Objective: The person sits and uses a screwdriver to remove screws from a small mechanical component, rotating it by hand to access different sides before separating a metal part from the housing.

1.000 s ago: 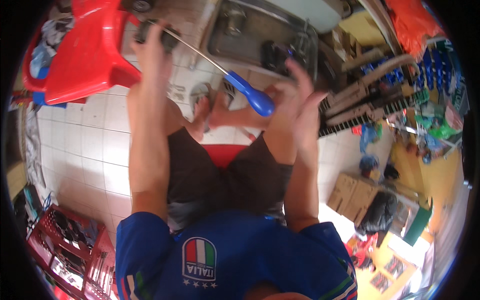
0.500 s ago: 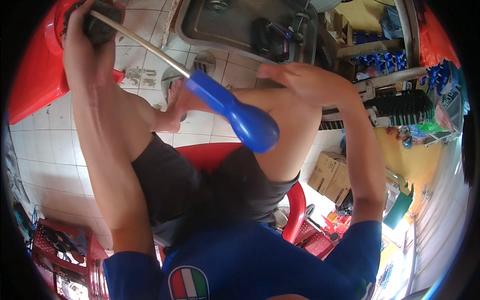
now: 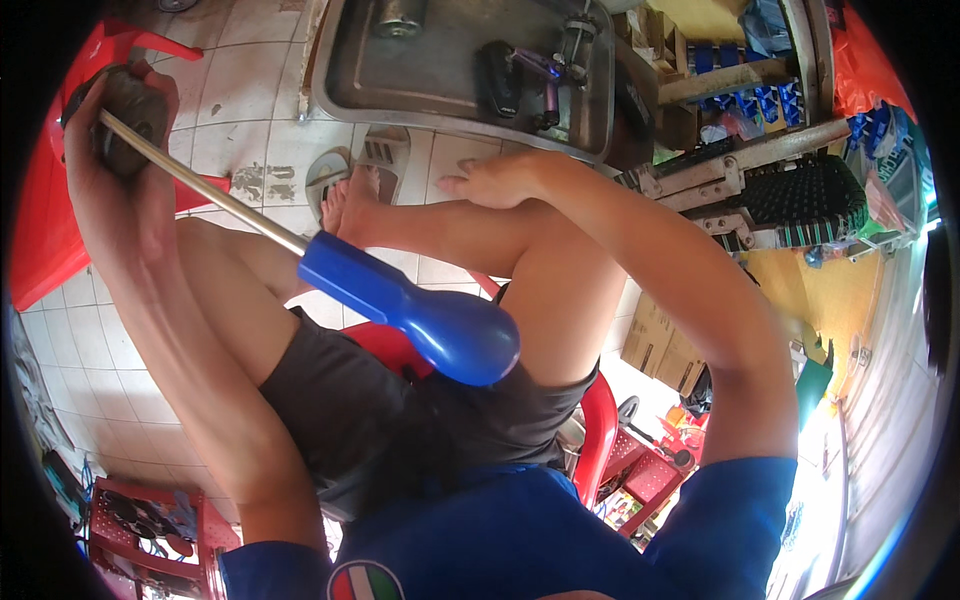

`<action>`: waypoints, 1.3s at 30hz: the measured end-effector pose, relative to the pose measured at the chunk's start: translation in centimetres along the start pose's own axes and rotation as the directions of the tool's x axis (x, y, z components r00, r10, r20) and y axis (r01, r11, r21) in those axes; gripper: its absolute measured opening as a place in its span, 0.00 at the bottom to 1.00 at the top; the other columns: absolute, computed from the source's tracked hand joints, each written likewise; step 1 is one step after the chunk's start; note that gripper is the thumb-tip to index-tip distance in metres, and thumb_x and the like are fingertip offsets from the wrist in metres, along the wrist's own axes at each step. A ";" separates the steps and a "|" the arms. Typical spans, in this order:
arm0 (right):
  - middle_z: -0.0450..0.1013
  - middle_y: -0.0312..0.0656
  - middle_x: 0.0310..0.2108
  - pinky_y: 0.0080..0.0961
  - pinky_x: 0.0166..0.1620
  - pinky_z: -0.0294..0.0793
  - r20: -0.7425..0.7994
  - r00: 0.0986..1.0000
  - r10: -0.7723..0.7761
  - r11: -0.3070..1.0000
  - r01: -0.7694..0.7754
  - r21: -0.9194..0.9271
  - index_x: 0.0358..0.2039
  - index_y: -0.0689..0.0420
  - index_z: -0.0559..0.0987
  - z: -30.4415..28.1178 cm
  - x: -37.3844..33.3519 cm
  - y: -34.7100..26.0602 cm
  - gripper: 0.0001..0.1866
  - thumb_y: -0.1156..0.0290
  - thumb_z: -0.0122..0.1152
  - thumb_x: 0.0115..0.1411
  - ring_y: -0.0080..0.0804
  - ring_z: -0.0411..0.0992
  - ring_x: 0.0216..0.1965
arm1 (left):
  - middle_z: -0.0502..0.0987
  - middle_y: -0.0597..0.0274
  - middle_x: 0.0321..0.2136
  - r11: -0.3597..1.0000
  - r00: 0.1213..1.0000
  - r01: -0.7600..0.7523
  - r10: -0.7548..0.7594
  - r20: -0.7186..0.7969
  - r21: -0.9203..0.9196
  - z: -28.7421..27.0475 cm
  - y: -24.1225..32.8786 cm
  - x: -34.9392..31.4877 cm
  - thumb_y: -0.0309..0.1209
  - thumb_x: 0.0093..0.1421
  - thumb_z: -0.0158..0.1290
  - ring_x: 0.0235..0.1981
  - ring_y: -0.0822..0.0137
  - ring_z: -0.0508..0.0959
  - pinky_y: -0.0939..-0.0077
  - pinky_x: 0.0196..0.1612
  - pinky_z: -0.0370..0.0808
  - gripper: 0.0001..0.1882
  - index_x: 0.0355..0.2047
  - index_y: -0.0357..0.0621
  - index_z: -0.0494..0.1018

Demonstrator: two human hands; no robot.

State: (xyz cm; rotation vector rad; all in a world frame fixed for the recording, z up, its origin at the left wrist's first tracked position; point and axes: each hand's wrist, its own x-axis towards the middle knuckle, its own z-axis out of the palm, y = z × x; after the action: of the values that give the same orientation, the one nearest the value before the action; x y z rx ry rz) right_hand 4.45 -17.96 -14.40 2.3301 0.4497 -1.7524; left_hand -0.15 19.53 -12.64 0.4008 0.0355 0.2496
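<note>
At the far left, my left hand (image 3: 150, 190) is closed round a dark, rounded metal-looking part (image 3: 132, 120). A screwdriver (image 3: 410, 312) with a thick blue handle and a long metal shaft slants from that part toward my lap. Its shaft end meets the dark part, and I cannot tell how deep it goes in. No hand is on the blue handle. Over my right knee, my right hand (image 3: 510, 178) is empty, its fingers loosely stretched toward the left and apart from the screwdriver.
Ahead stands a grey metal tray (image 3: 430, 112) with a metal cylinder (image 3: 400, 17) and a purple-and-black tool (image 3: 540, 72). A red plastic stool (image 3: 50, 240) is at left. Sandals (image 3: 385, 155) lie on the tiles. Shelving with blue packets (image 3: 770, 105) and a cardboard box (image 3: 660, 345) are at right.
My left hand, the dark part and the screwdriver have shifted left and downward. My right hand has swung left across my knee. The tray appears slightly further left.
</note>
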 end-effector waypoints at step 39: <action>0.49 0.57 0.72 0.71 0.66 0.41 -0.640 0.762 0.097 0.984 -0.169 -0.052 0.69 0.47 0.63 11.5 0.0 -5.1 0.42 0.35 0.50 0.61 0.57 0.46 0.72 | 0.73 0.49 0.38 0.944 0.983 -0.023 0.081 -0.164 0.328 5.0 -4.8 -0.7 0.21 0.60 0.55 0.40 0.58 0.75 0.62 0.42 0.79 0.12 0.42 0.32 0.67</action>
State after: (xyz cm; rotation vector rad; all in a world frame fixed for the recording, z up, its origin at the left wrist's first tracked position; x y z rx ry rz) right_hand -7.72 -16.96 -17.54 2.7493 0.4377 -0.7996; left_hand 0.73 13.15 -9.97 0.7090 0.2423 0.3327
